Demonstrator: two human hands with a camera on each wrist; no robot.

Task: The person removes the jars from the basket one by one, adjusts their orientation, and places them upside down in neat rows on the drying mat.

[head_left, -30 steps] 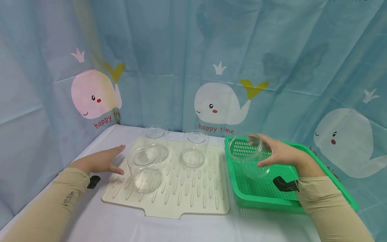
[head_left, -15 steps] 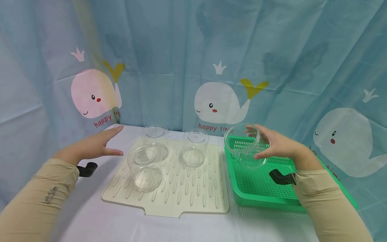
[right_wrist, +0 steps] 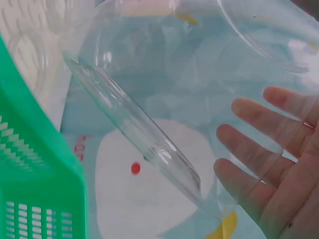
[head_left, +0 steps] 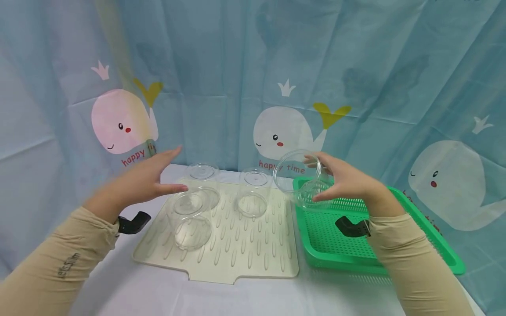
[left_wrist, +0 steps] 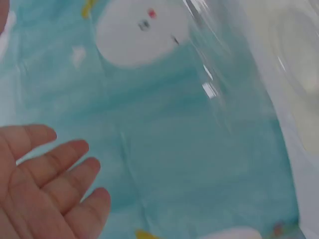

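Observation:
My right hand point(head_left: 348, 180) grips a clear plastic jar point(head_left: 299, 179) by its side, thumb in front and fingers behind. The jar is tilted, held above the left end of the green basket point(head_left: 322, 262). In the right wrist view, its clear wall and thick rounded edge point(right_wrist: 139, 124) cross in front of the hand. My left hand point(head_left: 138, 182) hovers left of the mat with fingers spread, holding nothing. Nearest to it are a front-left clear jar point(head_left: 193, 230) and a back-left one point(head_left: 203, 173). Another clear jar point(head_left: 254, 195) stands further right on the mat.
A cream ridged draining mat point(head_left: 223, 267) lies on the white tablecloth point(head_left: 272, 298), left of the basket. Blue curtains point(head_left: 205, 79) with whale prints hang close behind and at the sides. The basket has a raised, slotted wall.
My right hand has lifted the jar up from inside the basket and moved it left. My left hand has risen and come right, toward the jars on the mat.

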